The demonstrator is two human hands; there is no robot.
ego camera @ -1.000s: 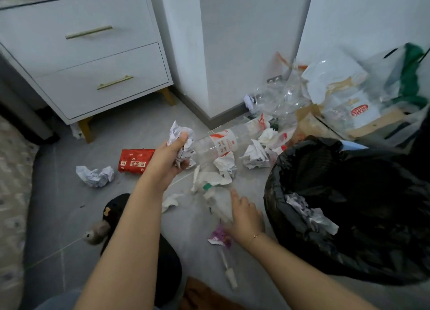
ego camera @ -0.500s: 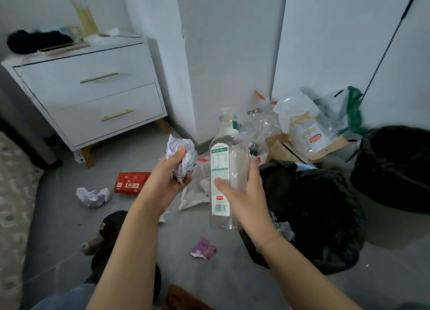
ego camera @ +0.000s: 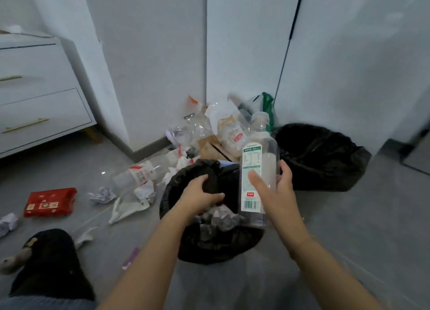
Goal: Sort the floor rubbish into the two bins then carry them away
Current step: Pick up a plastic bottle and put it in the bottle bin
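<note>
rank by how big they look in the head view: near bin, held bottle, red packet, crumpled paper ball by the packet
1. near bin
2. held bottle, though it sits closer to the camera
3. red packet
4. crumpled paper ball

The white drawer unit [ego camera: 35, 95] is cut off at the left edge, and the bottle label's [ego camera: 250, 177] print is unreadable.

Both bare forearms extend forward and slightly inward. Left hand [ego camera: 200, 194], palm down, fingers curved loosely with the thumb out to the right, holding nothing. Right hand [ego camera: 273, 188] raised beside it, thumb and fingers curled around a clear bottle [ego camera: 254, 170] held upright.
</note>
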